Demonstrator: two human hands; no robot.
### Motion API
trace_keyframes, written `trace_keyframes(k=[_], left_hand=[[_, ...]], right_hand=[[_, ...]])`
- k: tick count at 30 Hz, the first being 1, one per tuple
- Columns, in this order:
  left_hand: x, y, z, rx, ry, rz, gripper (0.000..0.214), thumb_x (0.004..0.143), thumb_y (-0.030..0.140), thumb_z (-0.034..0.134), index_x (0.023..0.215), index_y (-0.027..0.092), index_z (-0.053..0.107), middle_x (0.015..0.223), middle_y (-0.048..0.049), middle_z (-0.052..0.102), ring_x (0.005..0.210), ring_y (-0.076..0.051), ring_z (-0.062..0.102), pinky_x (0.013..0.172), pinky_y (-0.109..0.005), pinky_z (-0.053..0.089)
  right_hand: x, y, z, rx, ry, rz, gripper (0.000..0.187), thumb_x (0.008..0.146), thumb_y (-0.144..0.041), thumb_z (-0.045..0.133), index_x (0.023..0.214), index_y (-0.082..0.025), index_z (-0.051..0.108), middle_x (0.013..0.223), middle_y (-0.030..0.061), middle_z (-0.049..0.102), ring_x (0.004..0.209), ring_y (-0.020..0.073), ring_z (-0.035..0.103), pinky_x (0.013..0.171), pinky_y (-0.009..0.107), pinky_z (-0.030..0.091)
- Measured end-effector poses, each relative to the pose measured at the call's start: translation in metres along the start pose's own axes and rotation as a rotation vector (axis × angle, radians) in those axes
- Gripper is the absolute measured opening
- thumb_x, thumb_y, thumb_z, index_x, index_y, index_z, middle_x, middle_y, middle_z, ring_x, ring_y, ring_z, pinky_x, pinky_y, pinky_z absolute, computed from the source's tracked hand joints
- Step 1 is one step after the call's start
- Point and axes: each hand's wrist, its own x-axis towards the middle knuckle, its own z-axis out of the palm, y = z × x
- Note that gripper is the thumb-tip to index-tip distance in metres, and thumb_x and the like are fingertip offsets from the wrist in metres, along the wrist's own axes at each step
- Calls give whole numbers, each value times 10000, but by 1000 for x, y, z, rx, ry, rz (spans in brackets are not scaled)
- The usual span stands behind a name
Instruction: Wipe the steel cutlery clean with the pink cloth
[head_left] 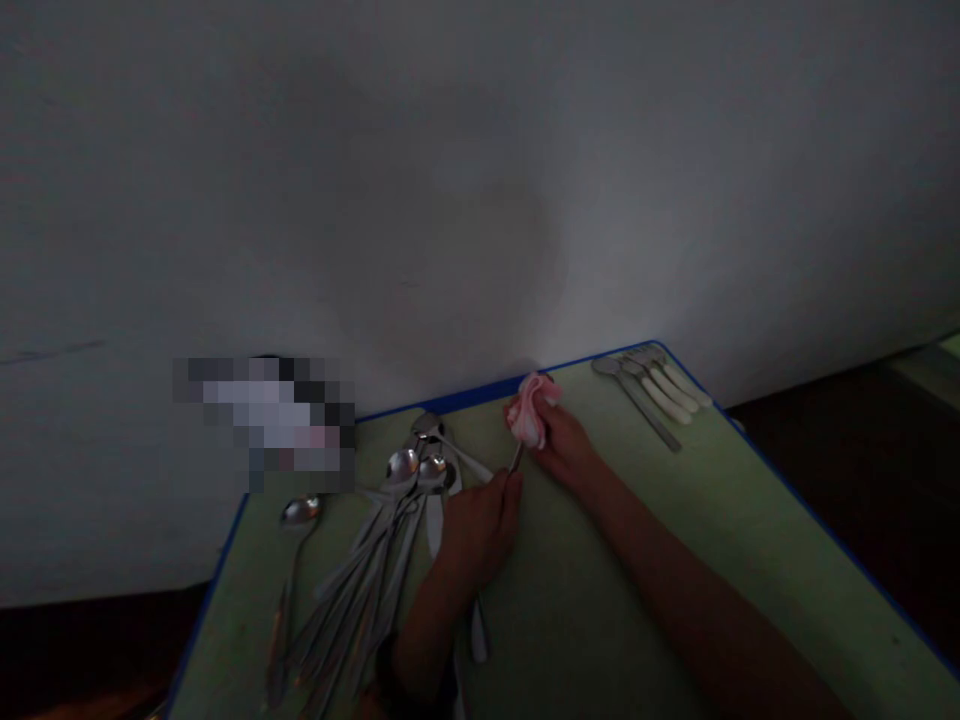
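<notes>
My left hand (pixel 480 525) is closed around the handle of a spoon (pixel 516 458) over the middle of the green table (pixel 600 600). My right hand (pixel 566 445) grips a bunched pink and white cloth (pixel 529 412) that is wrapped over the spoon's upper end, so the bowl is hidden. The two hands are close together, the right just beyond the left. A pile of metal spoons (pixel 397 520) lies directly to the left of my left hand.
One spoon (pixel 296 540) lies alone at the table's left side. A few spoons with white handles (pixel 660 385) lie side by side at the far right corner. The table has a blue edge (pixel 825 525) and stands against a pale wall. The scene is dim.
</notes>
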Motion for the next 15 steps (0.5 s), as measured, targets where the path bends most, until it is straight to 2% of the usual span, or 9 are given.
trace_keyframes(k=[3, 5, 11, 15], left_hand=[[0, 0, 1, -8, 6, 5, 404, 958, 367, 204, 899, 190, 563, 750, -54, 693, 690, -184, 658, 593, -246, 370], [-1, -1, 2, -21, 15, 2, 403, 955, 376, 215, 905, 194, 571, 743, -51, 692, 685, -180, 654, 597, -244, 367], [-2, -6, 0, -257, 42, 18, 474, 947, 417, 213, 756, 192, 584, 660, -12, 647, 660, -150, 621, 582, -217, 366], [-2, -7, -3, -346, 57, 17, 447, 936, 407, 234, 725, 185, 560, 612, 7, 604, 591, -131, 576, 535, -207, 348]], right_hand=[[4, -3, -3, 68, 105, -87, 147, 778, -301, 597, 839, -174, 636, 823, 12, 665, 795, 129, 616, 839, 282, 458], [5, -8, -3, 113, 125, -98, 138, 789, -301, 579, 842, -187, 636, 856, 8, 667, 845, 128, 614, 885, 286, 444], [-1, -20, 0, 142, 57, -42, 198, 789, -279, 560, 957, -204, 633, 993, 26, 670, 983, 161, 597, 899, 311, 456], [-1, -15, 1, 68, 46, -41, 209, 775, -276, 582, 959, -190, 634, 1003, 40, 674, 963, 174, 611, 866, 309, 472]])
